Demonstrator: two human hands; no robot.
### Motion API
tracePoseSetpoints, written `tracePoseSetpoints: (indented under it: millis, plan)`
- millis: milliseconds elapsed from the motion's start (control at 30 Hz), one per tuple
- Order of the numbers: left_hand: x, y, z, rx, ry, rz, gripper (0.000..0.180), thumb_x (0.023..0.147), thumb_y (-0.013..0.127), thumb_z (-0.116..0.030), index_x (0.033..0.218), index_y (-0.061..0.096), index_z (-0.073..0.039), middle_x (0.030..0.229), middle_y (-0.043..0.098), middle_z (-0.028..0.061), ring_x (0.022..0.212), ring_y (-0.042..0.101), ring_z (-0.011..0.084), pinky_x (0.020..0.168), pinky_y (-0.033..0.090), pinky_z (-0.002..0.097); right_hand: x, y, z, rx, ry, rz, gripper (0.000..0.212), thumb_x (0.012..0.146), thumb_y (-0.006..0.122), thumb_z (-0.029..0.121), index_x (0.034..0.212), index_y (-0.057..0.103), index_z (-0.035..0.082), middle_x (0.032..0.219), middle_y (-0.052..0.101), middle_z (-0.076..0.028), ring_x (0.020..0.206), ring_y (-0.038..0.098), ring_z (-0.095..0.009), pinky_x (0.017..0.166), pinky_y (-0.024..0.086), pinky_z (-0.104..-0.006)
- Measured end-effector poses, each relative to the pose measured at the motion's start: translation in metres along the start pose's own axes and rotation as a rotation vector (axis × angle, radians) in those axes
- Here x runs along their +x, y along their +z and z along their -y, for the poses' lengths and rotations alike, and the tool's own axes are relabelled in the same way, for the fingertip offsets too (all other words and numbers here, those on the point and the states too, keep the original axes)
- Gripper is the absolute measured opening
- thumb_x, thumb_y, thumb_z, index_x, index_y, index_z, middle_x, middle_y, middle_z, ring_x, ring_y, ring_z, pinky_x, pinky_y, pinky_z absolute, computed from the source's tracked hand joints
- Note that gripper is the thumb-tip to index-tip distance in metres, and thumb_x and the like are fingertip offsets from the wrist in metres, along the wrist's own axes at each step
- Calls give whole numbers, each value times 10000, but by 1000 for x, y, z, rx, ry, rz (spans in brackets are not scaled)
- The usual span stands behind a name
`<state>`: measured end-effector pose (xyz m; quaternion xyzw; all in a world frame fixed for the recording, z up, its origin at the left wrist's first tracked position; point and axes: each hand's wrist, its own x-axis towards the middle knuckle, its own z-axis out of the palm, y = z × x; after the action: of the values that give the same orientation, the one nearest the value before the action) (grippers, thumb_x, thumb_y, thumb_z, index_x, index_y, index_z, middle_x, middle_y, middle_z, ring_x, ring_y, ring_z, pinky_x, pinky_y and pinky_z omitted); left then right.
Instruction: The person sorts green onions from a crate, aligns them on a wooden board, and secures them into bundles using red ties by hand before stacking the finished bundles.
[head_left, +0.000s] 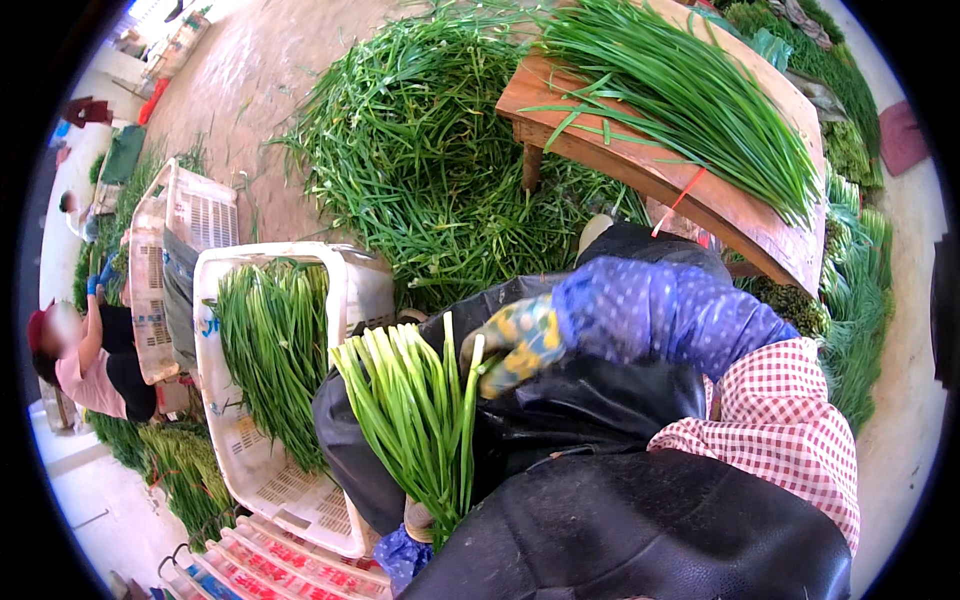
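Note:
A bundle of green chives (412,405) stands tilted above my lap, its pale cut ends upward. My left hand (420,520), mostly hidden behind the leaves, is closed around the lower part of the bundle. At the bundle's right edge is my right hand (520,343), in a yellow and blue patterned glove. Its fingers are slightly blurred and curl round a single stalk at the pale ends. A black apron (640,520) covers my legs under both hands.
A white plastic crate (345,290) with chives stands at my left. Ahead lies a big heap of loose leaves (420,150). Chives (690,100) lie on a wooden table (560,95) at the far right, with a red tie (682,195) at its edge. Another person (95,360) works at far left.

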<state>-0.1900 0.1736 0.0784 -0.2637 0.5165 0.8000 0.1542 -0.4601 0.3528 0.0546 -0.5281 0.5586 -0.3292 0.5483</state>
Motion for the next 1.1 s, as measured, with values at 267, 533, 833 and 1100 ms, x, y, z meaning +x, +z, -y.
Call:
tracePoseSetpoints:
  millis: [267, 533, 833, 1100]
  plan:
    - [1, -4, -3, 19, 11, 22, 689, 627, 731, -27, 1259, 458, -21, 1197, 573, 102, 1077, 565, 220, 928, 445, 368, 44, -34, -87, -672, 323, -335, 290, 887, 472, 129, 1160, 567, 119, 1045, 613, -88, 925, 618, -213, 737, 521, -301]
    - [-20, 4, 19, -4, 20, -51, 697, 630, 740, -34, 1265, 452, -21, 1198, 573, 102, 1078, 564, 217, 930, 444, 367, 5, -52, -55, -678, 492, -127, 973, 631, 781, 509, 1370, 343, 52, 1421, 331, -185, 1315, 309, -347, 1061, 297, -442]
    - [-13, 25, -24, 384, 207, -71, 749, 648, 756, -64, 1302, 394, -18, 1194, 576, 115, 1081, 562, 208, 933, 437, 354, 35, 46, 45, 1288, -808, -426, 1128, 705, 748, 452, 1459, 11, 53, 1501, 167, -102, 1377, 164, -211, 1118, 79, -373]
    - [10, 66, -48, 832, 224, 232, 751, 703, 714, -92, 1333, 314, -11, 1194, 563, 143, 1084, 552, 238, 953, 411, 316, -5, 27, 66, 1141, -759, -605, 1080, 646, 806, 61, 1461, 112, 205, 1306, 468, -174, 1096, 558, -296, 923, 458, -429]
